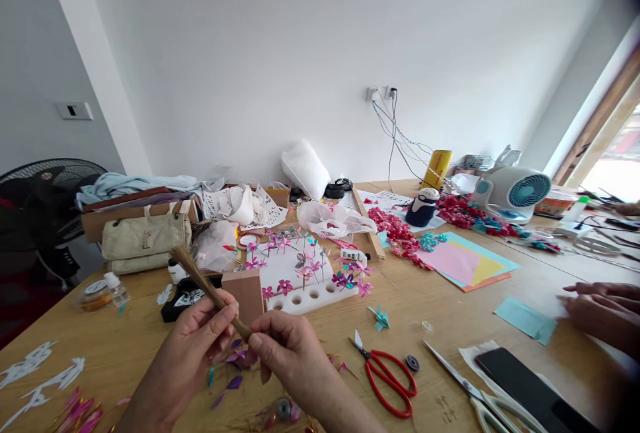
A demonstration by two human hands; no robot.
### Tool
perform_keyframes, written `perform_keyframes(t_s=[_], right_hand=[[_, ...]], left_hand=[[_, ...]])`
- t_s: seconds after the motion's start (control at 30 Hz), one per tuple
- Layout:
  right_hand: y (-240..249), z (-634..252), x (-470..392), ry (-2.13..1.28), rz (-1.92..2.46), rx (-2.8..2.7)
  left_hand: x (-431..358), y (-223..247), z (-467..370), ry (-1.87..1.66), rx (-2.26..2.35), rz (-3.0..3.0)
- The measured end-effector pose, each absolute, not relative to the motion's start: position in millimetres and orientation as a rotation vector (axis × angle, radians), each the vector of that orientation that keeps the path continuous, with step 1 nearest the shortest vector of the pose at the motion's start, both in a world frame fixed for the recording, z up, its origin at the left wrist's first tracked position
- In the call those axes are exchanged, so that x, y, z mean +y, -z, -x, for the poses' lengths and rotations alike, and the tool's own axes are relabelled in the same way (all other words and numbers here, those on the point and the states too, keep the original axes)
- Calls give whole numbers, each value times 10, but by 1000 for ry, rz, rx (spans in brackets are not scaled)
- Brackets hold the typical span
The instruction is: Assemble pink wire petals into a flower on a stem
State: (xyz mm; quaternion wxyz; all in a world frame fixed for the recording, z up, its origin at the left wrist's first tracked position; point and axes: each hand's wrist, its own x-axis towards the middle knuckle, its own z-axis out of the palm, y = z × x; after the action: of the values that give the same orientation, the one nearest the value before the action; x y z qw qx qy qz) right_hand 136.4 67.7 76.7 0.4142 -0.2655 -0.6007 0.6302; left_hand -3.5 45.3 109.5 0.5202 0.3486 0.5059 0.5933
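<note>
A thin bundle of brown bristle-like fibres point(199, 278) slants up to the left above the table, its upper end fanned out. My left hand point(203, 333) pinches it around the middle between thumb and fingers. At its lower end, my right hand point(287, 343) also grips it, thumb against the forefinger. Purple petal pieces point(234, 382) lie on the table below my hands. Just behind them stands a white foam block with holes point(305, 298), carrying pink and purple wire-stemmed flowers point(311, 265). A wooden block point(243, 293) is at its left end.
Red-handled scissors point(390, 380), larger pale-handled scissors point(470, 390) and a black phone point(530, 386) lie at front right. Another person's hands point(605, 310) are at the right edge, near a teal sheet point(526, 320). A beige bag point(147, 240) sits at left.
</note>
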Motion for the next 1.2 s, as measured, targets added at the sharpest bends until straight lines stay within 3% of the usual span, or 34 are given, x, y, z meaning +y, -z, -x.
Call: perform_keyframes(t_s=[0.23,0.37,0.67,1.0,1.2], right_hand=[[-774,-1451,710,-1084,847,-1704],[-806,-1451,687,-984,789,-1721],[-855,-1441,643,-1371,628,-1525],[-848,-1427,645,-1354,623,-1518],[-805,-1414,669,-1519,554,-1407]], left_hand=[[460,-1066,91,-1528,1213,-805],[431,-1095,64,-1521,1208,-812],[417,-1141,32,-1478,1134,-815],[424,-1138,0,-1404,1100,-844],[426,-1114,1,-1403,1042,-799]])
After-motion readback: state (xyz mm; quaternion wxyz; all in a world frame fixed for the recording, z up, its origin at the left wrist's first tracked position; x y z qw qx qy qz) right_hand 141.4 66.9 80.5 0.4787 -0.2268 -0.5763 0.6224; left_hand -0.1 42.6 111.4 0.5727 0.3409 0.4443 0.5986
